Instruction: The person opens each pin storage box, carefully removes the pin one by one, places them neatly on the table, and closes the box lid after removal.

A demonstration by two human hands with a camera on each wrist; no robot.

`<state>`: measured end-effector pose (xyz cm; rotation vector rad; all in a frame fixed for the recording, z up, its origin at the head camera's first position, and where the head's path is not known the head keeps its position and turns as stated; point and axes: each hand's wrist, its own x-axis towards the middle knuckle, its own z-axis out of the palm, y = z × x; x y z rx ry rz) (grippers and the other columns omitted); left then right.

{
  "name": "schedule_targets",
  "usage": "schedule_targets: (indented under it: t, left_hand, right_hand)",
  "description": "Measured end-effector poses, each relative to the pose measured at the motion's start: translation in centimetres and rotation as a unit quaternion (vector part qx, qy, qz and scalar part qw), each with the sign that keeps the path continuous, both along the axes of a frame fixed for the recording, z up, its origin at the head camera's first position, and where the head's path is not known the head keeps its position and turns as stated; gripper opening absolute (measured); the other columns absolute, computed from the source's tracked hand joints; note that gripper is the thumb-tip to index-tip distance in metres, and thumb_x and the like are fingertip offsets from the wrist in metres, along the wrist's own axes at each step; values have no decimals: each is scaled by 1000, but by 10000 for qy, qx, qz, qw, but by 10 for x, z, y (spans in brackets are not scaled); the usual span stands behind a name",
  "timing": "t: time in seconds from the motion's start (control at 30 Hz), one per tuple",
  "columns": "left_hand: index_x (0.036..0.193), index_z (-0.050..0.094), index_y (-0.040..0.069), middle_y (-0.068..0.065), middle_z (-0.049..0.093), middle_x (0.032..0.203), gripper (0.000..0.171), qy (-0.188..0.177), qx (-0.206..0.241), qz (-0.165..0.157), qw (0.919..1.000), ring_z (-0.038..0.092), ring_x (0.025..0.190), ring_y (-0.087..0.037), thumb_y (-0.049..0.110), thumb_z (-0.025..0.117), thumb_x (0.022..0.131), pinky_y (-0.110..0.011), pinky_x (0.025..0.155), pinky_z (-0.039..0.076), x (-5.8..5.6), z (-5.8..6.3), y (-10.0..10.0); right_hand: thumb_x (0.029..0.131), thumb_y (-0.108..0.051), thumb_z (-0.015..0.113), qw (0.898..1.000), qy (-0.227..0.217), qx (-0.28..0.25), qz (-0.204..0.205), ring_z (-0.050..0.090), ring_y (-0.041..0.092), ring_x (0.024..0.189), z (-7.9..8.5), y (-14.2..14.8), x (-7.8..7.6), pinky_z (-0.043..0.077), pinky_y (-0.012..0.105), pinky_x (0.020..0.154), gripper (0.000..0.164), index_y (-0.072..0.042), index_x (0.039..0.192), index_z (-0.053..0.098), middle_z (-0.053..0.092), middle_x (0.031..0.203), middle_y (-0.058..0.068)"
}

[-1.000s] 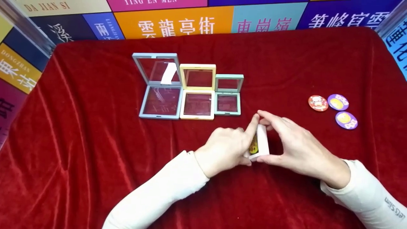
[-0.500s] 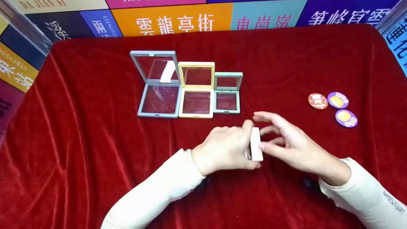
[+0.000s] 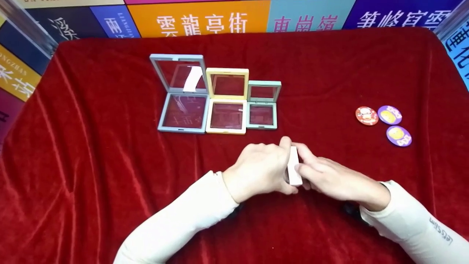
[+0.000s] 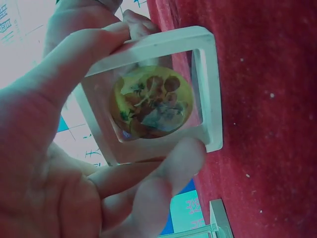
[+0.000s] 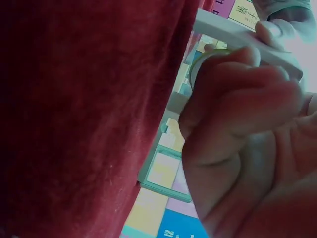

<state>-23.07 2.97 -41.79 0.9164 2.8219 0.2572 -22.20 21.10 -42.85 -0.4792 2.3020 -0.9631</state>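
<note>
A small white display frame (image 3: 295, 167) stands on edge between both hands, low in the middle of the head view. Behind its clear film sits a round yellowish badge (image 4: 151, 101) with a printed picture, seen in the left wrist view. My left hand (image 3: 258, 168) grips the frame from the left, thumb along one edge and fingers at the opposite edge. From the other side, my right hand (image 3: 329, 179) holds the frame with thumb and index finger at its rim. Its remaining fingers are curled close to the far face, partly hiding it in the right wrist view.
Three opened display frames stand side by side behind the hands: blue (image 3: 181, 129), yellow (image 3: 225, 131) and green (image 3: 261, 127). To the right lie a red badge (image 3: 366, 116) and two purple badges, one upper (image 3: 390, 115), one lower (image 3: 399, 136). Red velvet cloth (image 3: 91, 154) covers the table.
The white frame, earlier tilted with the badge showing from above, has turned edge-up in the left hand. The right hand loosened its wide hold, then closed in on the frame again.
</note>
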Motion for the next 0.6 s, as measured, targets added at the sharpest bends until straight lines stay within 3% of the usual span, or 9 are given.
schedule_targets:
  t: [0.13, 0.4, 0.5, 0.6]
  left_hand:
    - [105, 46, 13, 4, 63, 71, 74, 8, -111, 11, 9999, 61, 60, -16, 62, 79, 61, -30, 51, 48, 0, 1, 1]
    - [103, 46, 14, 5, 62, 71, 71, -97, -223, 21, 9997, 60, 59, -15, 61, 79, 62, -30, 50, 47, 0, 1, 1]
    - [102, 45, 14, 5, 62, 72, 70, -223, -311, 51, 9993, 59, 59, -16, 61, 78, 62, -30, 51, 47, -1, 1, 2]
    - [106, 45, 14, 5, 63, 74, 72, -292, -373, 67, 9989, 59, 59, -16, 61, 78, 62, -30, 52, 47, 0, 1, 2]
  right_hand:
    - [98, -19, 35, 9987, -449, -218, 29, 51, 15, 52, -1, 1, -6, 44, 29, 45, 23, -20, 120, 31, 55, 70, 8]
    - [98, -18, 35, 9978, -627, -211, 40, 51, 17, 50, -2, -2, -11, 45, 32, 45, 21, -22, 118, 29, 53, 66, 7]
    - [97, -20, 36, 9988, -480, -4, -90, 49, 17, 48, -1, -3, -8, 44, 32, 43, 20, -23, 117, 31, 52, 63, 5]
    - [96, -23, 40, 9987, 130, 444, -204, 52, 14, 57, 0, -6, -3, 46, 30, 54, 28, -25, 123, 32, 56, 68, -2]
